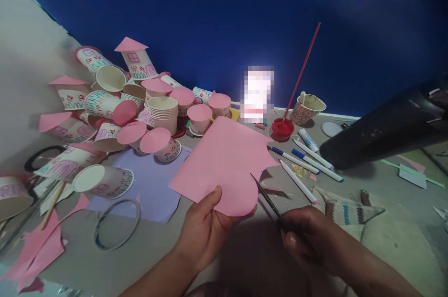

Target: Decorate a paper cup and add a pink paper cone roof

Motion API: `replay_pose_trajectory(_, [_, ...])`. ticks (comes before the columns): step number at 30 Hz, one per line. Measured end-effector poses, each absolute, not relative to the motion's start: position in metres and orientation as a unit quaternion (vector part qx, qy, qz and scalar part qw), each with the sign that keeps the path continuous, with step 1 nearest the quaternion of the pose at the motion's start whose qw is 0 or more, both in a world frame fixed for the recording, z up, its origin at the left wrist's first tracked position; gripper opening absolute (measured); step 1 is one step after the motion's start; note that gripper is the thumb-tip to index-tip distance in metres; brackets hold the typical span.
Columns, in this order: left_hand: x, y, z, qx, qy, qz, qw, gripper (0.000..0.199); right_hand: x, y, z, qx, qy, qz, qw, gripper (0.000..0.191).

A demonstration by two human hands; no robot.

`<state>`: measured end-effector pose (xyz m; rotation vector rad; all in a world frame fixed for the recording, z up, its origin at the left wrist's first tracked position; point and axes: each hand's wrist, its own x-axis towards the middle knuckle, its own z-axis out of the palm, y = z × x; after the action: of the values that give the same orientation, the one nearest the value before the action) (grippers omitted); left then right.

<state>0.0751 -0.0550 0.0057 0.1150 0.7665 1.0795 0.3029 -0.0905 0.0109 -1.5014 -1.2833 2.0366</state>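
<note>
My left hand [210, 222] grips the lower edge of a pink paper sheet [227, 161], thumb on top and fingers beneath. The sheet's right side is cut into curved scallops, with a rounded lobe at the bottom. My right hand [301, 231] is closed round the dark handles of scissors [268, 196], whose tips touch or nearly touch the sheet's right edge beside the lobe. The blades look almost together. Under the sheet's left part lies a purple sheet [140, 180].
Decorated paper cups [138, 61] with pink tops crowd the left. A tape ring [117, 224] and pink scraps [42, 250] lie nearer. Markers [299, 182], a red pot [281, 130], a patterned cup [307, 109] and a dark cylinder [381, 124] stand or lie right.
</note>
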Motion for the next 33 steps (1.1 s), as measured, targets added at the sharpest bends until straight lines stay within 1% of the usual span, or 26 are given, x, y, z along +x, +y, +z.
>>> replay_pose_trajectory(2, [0.074,-0.055,0.005,0.054,0.355,0.501,0.787,0.067,0.305,-0.092,0.008,-0.522,-0.456,0.707,0.142,0.046])
replay_pose_trajectory(5, [0.072,-0.055,0.004,0.061,0.355,0.499,0.788,0.066,0.306,-0.091,0.008,-0.521,-0.475,0.697,0.129,0.044])
replay_pose_trajectory(8, [0.069,-0.056,0.003,0.067,0.349,0.496,0.792,0.065,0.305,-0.089,0.010,-0.510,-0.481,0.701,0.134,0.042])
replay_pose_trajectory(14, [0.065,-0.059,0.001,0.073,0.342,0.501,0.791,0.066,0.305,-0.093,0.005,-0.512,-0.445,0.722,0.137,0.032])
replay_pose_trajectory(21, [0.062,-0.061,-0.003,0.067,0.342,0.508,0.788,0.062,0.307,-0.094,0.004,-0.509,-0.468,0.713,0.114,0.038])
replay_pose_trajectory(26, [0.059,-0.061,-0.006,0.083,0.328,0.516,0.787,0.063,0.307,-0.093,0.005,-0.499,-0.472,0.717,0.117,0.039])
replay_pose_trajectory(30, [0.055,-0.062,-0.007,0.094,0.317,0.501,0.800,0.060,0.305,-0.092,0.009,-0.508,-0.454,0.725,0.100,0.038])
replay_pose_trajectory(33, [0.052,-0.063,-0.007,0.097,0.314,0.491,0.807,0.059,0.304,-0.092,0.011,-0.510,-0.459,0.722,0.096,0.034])
